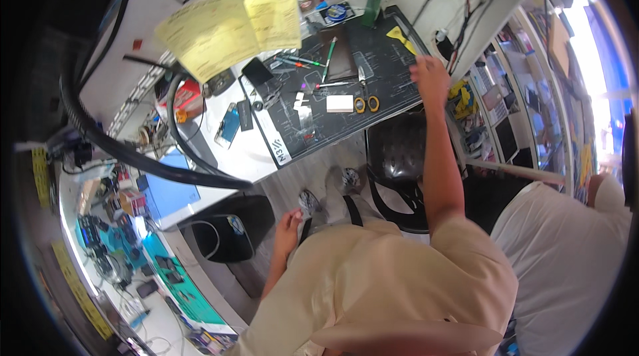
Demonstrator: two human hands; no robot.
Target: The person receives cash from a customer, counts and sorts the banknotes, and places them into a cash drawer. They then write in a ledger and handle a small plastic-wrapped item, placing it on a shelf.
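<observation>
My right hand [431,81] is over the right edge of the black work mat [389,76]. Its fingers are apart and slightly bent, and nothing shows in them. Just beyond the fingertips lies a yellow flat-ended tool [400,39]. Below the desk's front edge, my left hand [287,226] hangs in the air with loosely bent fingers, and I see nothing held there. On the mat are orange-handled scissors [366,104], a white card-like piece [340,103], a dark brown flat case [339,59] and several slim pens or screwdrivers [329,59].
Yellow paper sheets [233,26] hang over the desk's back left. A thick black flexible arm [133,156] curves across the left. A black chair [397,149] stands under the mat's front edge, a dark bin [229,229] left of my feet. Another person's white clothing [566,256] fills the lower right.
</observation>
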